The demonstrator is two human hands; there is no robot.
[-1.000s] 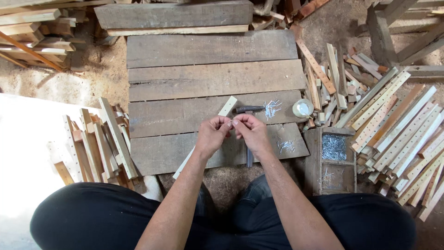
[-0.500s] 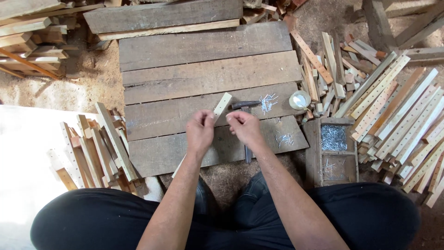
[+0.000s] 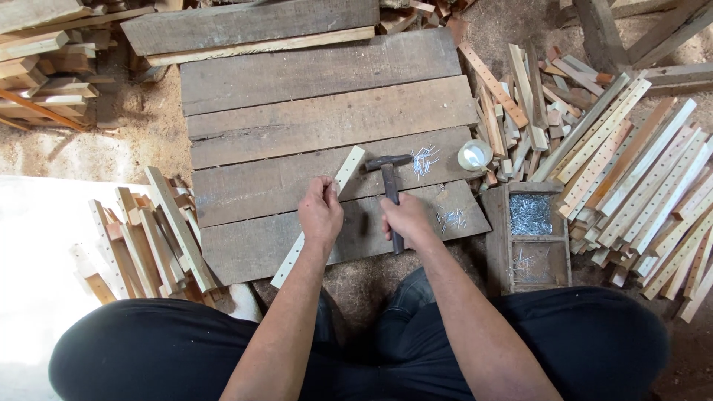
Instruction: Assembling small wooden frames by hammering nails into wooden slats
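Counts: one hammer [image 3: 389, 186], one pale wooden slat with drilled holes [image 3: 321, 214] on the work surface, four broad weathered planks [image 3: 327, 111] laid side by side as that surface, one round pale container [image 3: 474, 154], one wooden nail box [image 3: 529, 236] with two compartments, two loose scatters of nails [image 3: 425, 159] on the planks.

The slat runs diagonally through frame centre, from lower left up to the right, its top end just beside the hammer head. The hammer lies just right of centre, head toward the top of the frame, handle pointing down toward the person.

Left hand [image 3: 321, 215]: over the middle of the slat, fingers curled together with the tips pinched at the slat's edge; whether a nail sits between them is too small to tell. Right hand [image 3: 407, 219]: resting over the lower part of the hammer handle, fingers bent around it, the handle end showing below the hand.

Nail box at right centre, upper compartment full of nails. Stack of perforated slats [image 3: 631, 178] fills the right edge; shorter offcuts [image 3: 148, 238] lie at lower left.
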